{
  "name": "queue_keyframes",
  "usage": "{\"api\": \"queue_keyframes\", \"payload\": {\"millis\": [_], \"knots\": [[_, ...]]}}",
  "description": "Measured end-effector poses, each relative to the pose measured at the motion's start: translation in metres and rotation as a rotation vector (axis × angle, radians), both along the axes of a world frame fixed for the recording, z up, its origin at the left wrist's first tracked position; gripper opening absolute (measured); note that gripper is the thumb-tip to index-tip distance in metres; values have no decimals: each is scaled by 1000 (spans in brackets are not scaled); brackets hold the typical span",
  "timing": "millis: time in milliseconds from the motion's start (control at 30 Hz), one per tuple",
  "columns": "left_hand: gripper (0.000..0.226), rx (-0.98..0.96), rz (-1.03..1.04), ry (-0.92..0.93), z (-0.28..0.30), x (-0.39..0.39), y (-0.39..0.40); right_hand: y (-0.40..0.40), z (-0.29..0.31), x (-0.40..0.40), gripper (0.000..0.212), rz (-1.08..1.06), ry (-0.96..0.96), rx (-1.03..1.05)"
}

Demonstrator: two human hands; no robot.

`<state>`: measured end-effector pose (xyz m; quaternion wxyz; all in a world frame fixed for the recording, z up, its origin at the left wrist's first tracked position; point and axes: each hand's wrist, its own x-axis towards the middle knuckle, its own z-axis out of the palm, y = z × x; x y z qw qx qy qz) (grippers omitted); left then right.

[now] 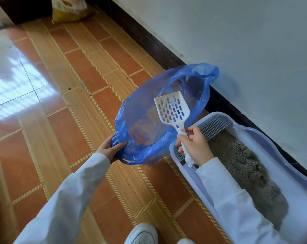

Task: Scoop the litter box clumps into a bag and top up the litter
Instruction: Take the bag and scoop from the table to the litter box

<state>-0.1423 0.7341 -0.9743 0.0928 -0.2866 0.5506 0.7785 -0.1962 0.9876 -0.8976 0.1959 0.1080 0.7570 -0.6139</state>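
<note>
Bag (140, 131) left of litter box (272, 143) (scoop (172, 110) over bag).

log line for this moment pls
left hand holds blue bag open | right hand grips scoop over bag | scoop empty | litter box beside

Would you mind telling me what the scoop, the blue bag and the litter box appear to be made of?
The scoop looks like rigid white moulded plastic, smooth, with clean slots through its blade. The blue bag seems to be thin plastic film: translucent, glossy and crinkled at the rim. The litter box appears to be hard pale lavender plastic with a smooth rim and a moulded grille at one end.
</note>
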Motion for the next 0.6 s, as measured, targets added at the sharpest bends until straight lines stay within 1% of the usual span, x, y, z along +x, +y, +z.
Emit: {"api": "queue_keyframes", "payload": {"millis": [67,133,233,300,333,400,433,467,500,533,600], "knots": [[48,-66,21,-17,-1,-7,-1,2,-2,0,20,-7,7,17],[48,-186,14,-28,-3,-16,-2,5,-4,-1,21,-13,15,39],[70,-465,30,-16,-4,-25,5,8,-7,-1,21,-24,15,52],[89,-690,88,87,-5,-30,12,10,-8,1,20,-25,7,53],[92,-841,100,166,-6,-30,16,10,-8,2,19,-23,0,50],[86,-1205,59,330,-5,-29,22,11,-9,5,18,-23,-11,30],[77,-1366,2,400,-4,-28,25,12,-9,6,17,-27,-18,20],[67,-1486,-82,448,-4,-27,30,13,-9,8,17,-31,-25,13],[58,-1554,-182,487,-5,-26,36,14,-10,9,16,-36,-30,10],[52,-1575,-282,518,-6,-27,42,16,-10,10,15,-39,-32,9],[50,-1541,-450,551,-7,-29,57,21,-11,13,15,-49,-34,9]]}}
